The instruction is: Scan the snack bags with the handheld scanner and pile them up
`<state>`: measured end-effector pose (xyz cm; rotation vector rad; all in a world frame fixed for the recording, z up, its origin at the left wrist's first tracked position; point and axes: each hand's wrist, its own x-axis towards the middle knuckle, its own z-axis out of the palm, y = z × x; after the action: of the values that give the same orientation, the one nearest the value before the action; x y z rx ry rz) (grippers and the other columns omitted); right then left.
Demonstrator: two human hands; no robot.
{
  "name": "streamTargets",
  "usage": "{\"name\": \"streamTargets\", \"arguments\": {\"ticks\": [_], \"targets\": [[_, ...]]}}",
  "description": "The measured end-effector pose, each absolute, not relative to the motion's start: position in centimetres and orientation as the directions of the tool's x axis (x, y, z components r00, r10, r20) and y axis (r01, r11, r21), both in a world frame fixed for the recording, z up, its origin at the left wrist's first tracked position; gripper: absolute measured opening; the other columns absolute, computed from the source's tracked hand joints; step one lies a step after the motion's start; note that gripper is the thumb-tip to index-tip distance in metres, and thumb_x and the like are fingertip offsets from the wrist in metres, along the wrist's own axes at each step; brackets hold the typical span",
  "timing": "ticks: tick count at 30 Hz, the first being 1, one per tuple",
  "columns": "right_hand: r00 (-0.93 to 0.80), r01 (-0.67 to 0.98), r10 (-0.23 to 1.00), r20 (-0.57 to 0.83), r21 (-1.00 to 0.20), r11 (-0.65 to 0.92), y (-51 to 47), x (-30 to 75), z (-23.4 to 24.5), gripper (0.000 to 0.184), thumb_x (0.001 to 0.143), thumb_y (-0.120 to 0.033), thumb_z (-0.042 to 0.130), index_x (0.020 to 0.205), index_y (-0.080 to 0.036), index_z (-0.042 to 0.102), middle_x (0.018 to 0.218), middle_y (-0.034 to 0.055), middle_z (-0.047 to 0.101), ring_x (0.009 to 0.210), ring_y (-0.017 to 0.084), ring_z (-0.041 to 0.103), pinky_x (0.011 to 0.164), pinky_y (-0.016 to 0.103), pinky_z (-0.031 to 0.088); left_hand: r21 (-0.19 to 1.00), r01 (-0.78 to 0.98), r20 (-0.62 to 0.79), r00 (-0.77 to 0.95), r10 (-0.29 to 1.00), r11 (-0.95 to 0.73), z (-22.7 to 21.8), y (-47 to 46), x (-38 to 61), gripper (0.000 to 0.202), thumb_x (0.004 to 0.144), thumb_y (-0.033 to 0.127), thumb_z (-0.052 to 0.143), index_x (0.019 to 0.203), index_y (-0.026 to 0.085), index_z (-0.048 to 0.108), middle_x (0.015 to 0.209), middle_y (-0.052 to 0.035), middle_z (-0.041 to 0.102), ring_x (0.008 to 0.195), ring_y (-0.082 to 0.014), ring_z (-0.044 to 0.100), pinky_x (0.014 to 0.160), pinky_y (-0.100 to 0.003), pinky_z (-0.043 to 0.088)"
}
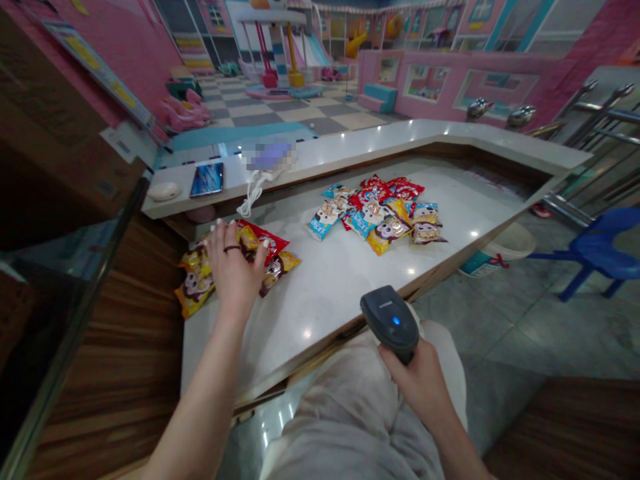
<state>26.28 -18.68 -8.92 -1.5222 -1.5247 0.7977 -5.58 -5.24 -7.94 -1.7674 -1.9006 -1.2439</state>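
My left hand [234, 267] lies with fingers spread on top of several snack bags at the left end of the white counter [300, 293]. Under and around it show a yellow snack bag [194, 288], a brown and yellow bag [278, 268] and a red bag [267, 239]; the palm hides part of them. My right hand [417, 373] is wrapped round the handle of a dark grey barcode scanner [391, 320], held over my lap with a blue light glowing on its top. Farther right on the counter lies a loose pile of snack bags [373, 212] in blue, red and yellow.
Along the raised ledge [350, 143] behind are a phone [207, 180], a white cable [253, 193] and a white oval object [165, 191]. A bucket [505, 247] and a blue chair [610, 247] stand on the right. Cardboard boxes [60, 113] rise at the left.
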Motion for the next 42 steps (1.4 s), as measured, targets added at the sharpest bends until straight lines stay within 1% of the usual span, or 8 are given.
{"name": "streamTargets", "arguments": {"ticks": [7, 11, 17, 22, 27, 30, 33, 42], "targets": [[0.078, 0.462, 0.990, 0.119, -0.884, 0.070, -18.6, 26.2, -9.0, 0.016, 0.078, -0.030, 0.062, 0.078, -0.016, 0.070, 0.067, 0.0032, 0.071, 0.063, 0.022, 0.067, 0.059, 0.026, 0.051, 0.315, 0.880, 0.604, 0.103, 0.790, -0.355, -8.3, -0.2, 3.0, 0.061, 0.093, 0.034, 0.056, 0.148, 0.016, 0.038, 0.158, -0.0172, 0.036, 0.149, -0.0301, 0.030, 0.124, -0.055, 0.015], [0.075, 0.459, 0.991, 0.115, -0.886, 0.068, -18.6, 26.4, -9.0, 0.016, 0.079, -0.029, 0.062, 0.078, -0.015, 0.070, 0.069, 0.0029, 0.072, 0.065, 0.021, 0.067, 0.060, 0.026, 0.050, 0.401, 0.860, 0.492, 0.089, 0.866, -0.315, -10.2, 5.2, 5.4, 0.071, 0.088, 0.029, 0.063, 0.150, 0.010, 0.035, 0.160, -0.0221, 0.031, 0.149, -0.0315, 0.030, 0.121, -0.048, 0.027], [0.093, 0.481, 0.989, 0.114, -0.875, 0.056, -18.8, 26.7, -9.1, 0.014, 0.078, -0.028, 0.063, 0.076, -0.016, 0.069, 0.065, 0.0018, 0.070, 0.063, 0.021, 0.065, 0.058, 0.025, 0.049, 0.568, 0.780, 0.406, 0.013, 0.914, -0.263, -13.4, 9.9, 5.1, 0.068, 0.082, 0.010, 0.060, 0.146, 0.005, 0.041, 0.155, -0.0259, 0.038, 0.147, -0.0317, 0.034, 0.121, -0.048, 0.025], [0.099, 0.469, 0.988, 0.116, -0.882, 0.056, -18.8, 26.7, -8.7, 0.012, 0.077, -0.026, 0.062, 0.074, -0.016, 0.068, 0.065, 0.0017, 0.070, 0.063, 0.021, 0.065, 0.058, 0.025, 0.049, 0.806, 0.513, 0.361, -0.030, 0.932, -0.296, -13.0, 7.4, 5.2, 0.057, 0.085, 0.015, 0.059, 0.141, 0.015, 0.050, 0.147, -0.0178, 0.051, 0.140, -0.0302, 0.045, 0.117, -0.048, 0.031], [0.097, 0.471, 0.987, 0.127, -0.879, 0.067, -18.8, 26.5, -8.5, 0.012, 0.076, -0.025, 0.062, 0.078, -0.016, 0.070, 0.069, 0.0027, 0.072, 0.066, 0.022, 0.066, 0.061, 0.026, 0.050, 0.985, -0.088, 0.150, 0.015, 0.989, -0.148, -12.3, 1.5, 5.9, 0.048, 0.083, 0.035, 0.070, 0.127, 0.020, 0.058, 0.127, -0.0094, 0.067, 0.115, -0.0220, 0.064, 0.103, -0.037, 0.047], [0.087, 0.459, 0.988, 0.129, -0.885, 0.075, -18.8, 26.5, -8.5, 0.013, 0.078, -0.026, 0.063, 0.079, -0.016, 0.071, 0.070, 0.0024, 0.073, 0.066, 0.022, 0.067, 0.060, 0.025, 0.049, 0.918, -0.376, -0.091, 0.116, 0.989, 0.128, -12.6, -1.5, 6.0, 0.041, 0.079, 0.031, 0.075, 0.116, 0.018, 0.063, 0.111, -0.0069, 0.073, 0.092, -0.0167, 0.070, 0.089, -0.030, 0.055], [0.073, 0.451, 0.989, 0.126, -0.889, 0.080, -18.7, 26.4, -8.6, 0.012, 0.077, -0.024, 0.063, 0.081, -0.016, 0.071, 0.071, 0.0020, 0.074, 0.067, 0.022, 0.067, 0.060, 0.024, 0.050, 0.800, -0.516, -0.251, 0.177, 0.952, 0.307, -13.2, -3.1, 5.9, 0.035, 0.077, 0.024, 0.076, 0.109, 0.016, 0.065, 0.103, -0.0061, 0.075, 0.081, -0.0152, 0.071, 0.081, -0.028, 0.057], [0.071, 0.461, 0.991, 0.114, -0.885, 0.069, -18.3, 25.9, -8.9, 0.013, 0.077, -0.024, 0.063, 0.084, -0.016, 0.070, 0.074, 0.0029, 0.074, 0.070, 0.023, 0.068, 0.064, 0.026, 0.051, 0.829, -0.486, -0.181, 0.235, 0.955, 0.277, -13.8, -3.6, 5.7, 0.044, 0.074, 0.023, 0.082, 0.113, 0.016, 0.065, 0.110, -0.0076, 0.075, 0.089, -0.0186, 0.074, 0.089, -0.034, 0.058]]}}
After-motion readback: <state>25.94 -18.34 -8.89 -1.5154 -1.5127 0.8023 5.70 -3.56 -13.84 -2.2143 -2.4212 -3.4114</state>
